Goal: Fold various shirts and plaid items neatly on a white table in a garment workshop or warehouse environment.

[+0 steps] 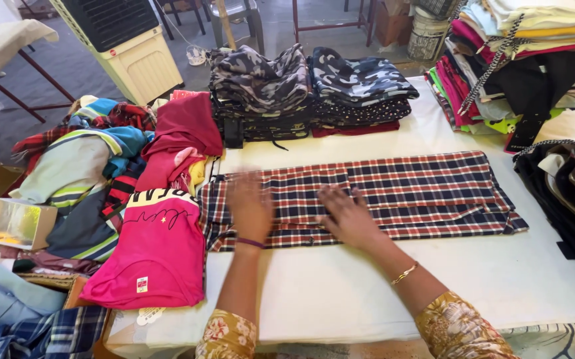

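A folded plaid shirt [420,189] in navy, red and white lies flat across the white table [340,279]. My left hand [249,206] rests palm down on its left part, fingers spread and blurred by motion. My right hand [344,216] presses flat on the shirt's middle, fingers pointing left. Neither hand grips anything. A purple band is on my left wrist, a gold bangle on my right.
A pink T-shirt [157,252] and a heap of mixed clothes [94,166] lie at the left. Folded camouflage stacks [307,86] sit at the back. More garment piles [520,60] stand at the right, dark clothes [573,193] beside them. An air cooler [124,43] stands behind.
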